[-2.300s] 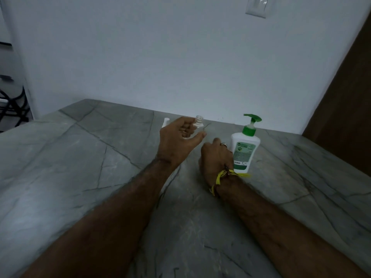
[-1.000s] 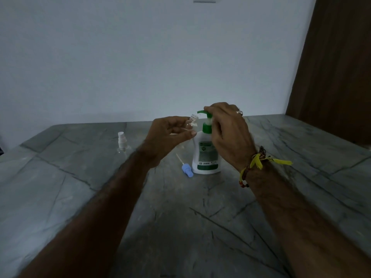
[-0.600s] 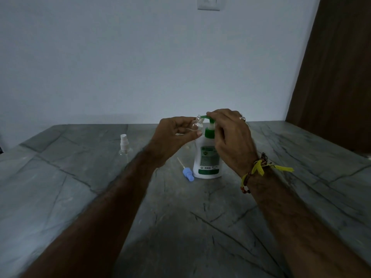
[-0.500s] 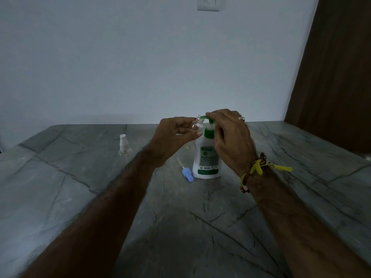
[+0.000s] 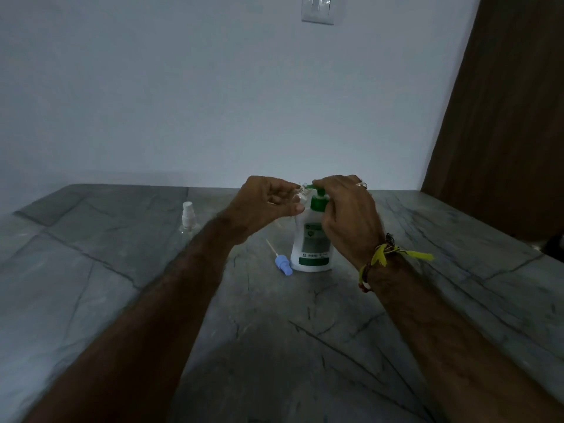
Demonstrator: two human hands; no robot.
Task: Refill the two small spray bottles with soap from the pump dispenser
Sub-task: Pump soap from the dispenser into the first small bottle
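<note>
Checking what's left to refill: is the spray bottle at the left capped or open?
Capped: the spray bottle stands upright with its white sprayer top on, untouched.

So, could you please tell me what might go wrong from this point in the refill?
1. The open small bottle in the left hand has a narrow neck held at the green nozzle; soap could miss and run over the fingers.
2. The right hand presses the pump dispenser from above; an off-centre push might tip it.
3. The blue spray cap lies beside the dispenser's base and could get dripped on.
</note>
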